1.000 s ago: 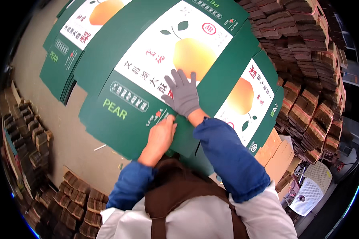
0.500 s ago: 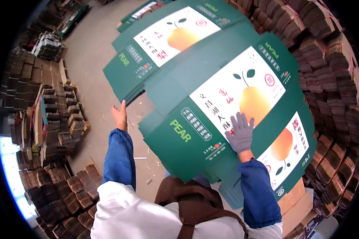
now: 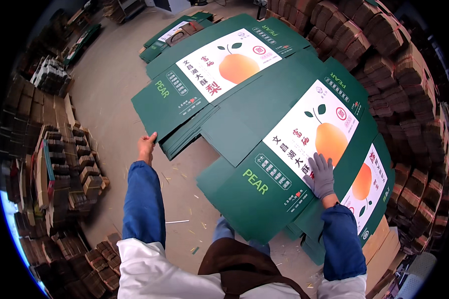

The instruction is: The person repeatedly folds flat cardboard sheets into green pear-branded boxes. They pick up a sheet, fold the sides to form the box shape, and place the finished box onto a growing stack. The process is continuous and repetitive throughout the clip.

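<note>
Flat, unfolded green cardboard box sheets with printed pears lie spread in front of me in overlapping stacks. My left hand (image 3: 147,148), bare, has its fingers closed on the left corner of the far box sheet (image 3: 149,107). Below that sheet, the edges of several more sheets show. My right hand (image 3: 323,174), in a grey glove, rests flat with fingers stretched on the white printed panel of the nearer box sheet (image 3: 229,187), just beside its pear. Another box sheet (image 3: 379,192) with a pear panel lies to the right of that hand.
Bundled brown cardboard stacks (image 3: 409,94) rise along the right side. More cardboard stacks (image 3: 80,164) stand at the left. A smaller pile of green sheets (image 3: 157,46) with a brown object on it lies beyond. Scraps litter the concrete floor (image 3: 184,219).
My left hand has gone from open fingers beside the far sheet's corner to closed on it. My right hand still lies flat on the nearer sheet. The whole view has shifted.
</note>
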Motion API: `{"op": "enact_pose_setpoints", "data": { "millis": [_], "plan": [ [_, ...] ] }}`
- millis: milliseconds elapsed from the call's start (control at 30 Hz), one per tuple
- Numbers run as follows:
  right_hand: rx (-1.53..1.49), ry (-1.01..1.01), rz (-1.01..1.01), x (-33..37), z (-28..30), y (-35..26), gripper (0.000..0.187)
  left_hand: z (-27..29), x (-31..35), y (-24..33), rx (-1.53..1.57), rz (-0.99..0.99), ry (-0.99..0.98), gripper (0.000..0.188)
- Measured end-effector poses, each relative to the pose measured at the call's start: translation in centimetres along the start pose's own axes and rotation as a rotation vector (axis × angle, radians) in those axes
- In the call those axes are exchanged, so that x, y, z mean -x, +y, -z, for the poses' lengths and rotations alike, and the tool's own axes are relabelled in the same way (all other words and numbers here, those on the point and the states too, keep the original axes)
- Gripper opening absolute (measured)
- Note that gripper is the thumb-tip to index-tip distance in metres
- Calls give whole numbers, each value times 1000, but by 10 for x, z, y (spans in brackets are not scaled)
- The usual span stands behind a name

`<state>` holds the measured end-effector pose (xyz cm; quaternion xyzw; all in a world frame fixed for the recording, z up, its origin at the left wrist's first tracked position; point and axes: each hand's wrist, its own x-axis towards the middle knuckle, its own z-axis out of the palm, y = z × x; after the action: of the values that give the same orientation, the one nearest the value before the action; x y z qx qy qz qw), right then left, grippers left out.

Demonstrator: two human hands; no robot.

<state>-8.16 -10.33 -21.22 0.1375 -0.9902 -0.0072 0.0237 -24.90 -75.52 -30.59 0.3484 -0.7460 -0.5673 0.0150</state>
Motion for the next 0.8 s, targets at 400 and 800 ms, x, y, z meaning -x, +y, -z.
{"op": "enact_pose_setpoints", "data": {
  "millis": [400, 800],
  "plan": [
    [-2099, -195, -639, -280, 47, -212, 92, 82, 45, 288, 637, -139, -461, 14],
    [-2069, 490, -419, -316, 138, -186, 34, 58, 256, 111, 761, -21, -421, 11]
  ]
}}
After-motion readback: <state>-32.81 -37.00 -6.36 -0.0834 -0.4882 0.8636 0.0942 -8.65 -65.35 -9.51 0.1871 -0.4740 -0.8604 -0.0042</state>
